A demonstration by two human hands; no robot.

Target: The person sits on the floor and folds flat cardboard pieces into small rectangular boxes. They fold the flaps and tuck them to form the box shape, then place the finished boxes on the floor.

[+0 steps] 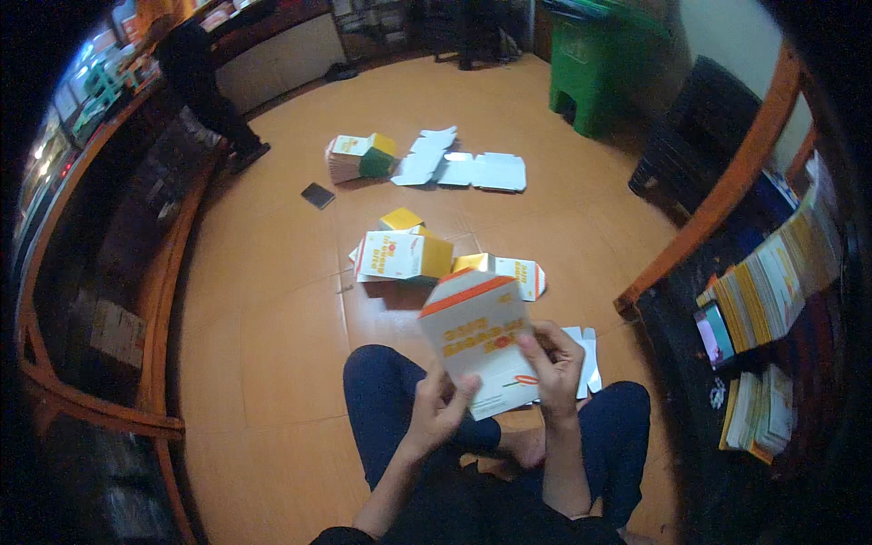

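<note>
I hold a white cardboard carton [477, 341] with orange-yellow lettering and a red-orange band up in front of my lap. My left hand [440, 409] grips its lower left edge, thumb on the front. My right hand [554, 368] closes on its right edge, thumb also on the front. Just beyond lies a pile of similar white and yellow cartons [391, 254], and another carton [518, 275] rests right of it. A white cardboard piece [589, 359] shows partly behind my right hand.
Farther out are stacked cartons [350, 162], white flat blanks [481, 171] and a small dark flat object [318, 195]. A green bin [590, 68] stands back right. Cardboard stacks [767, 286] and a phone [714, 336] sit along the right. Another person [195, 77] stands far left.
</note>
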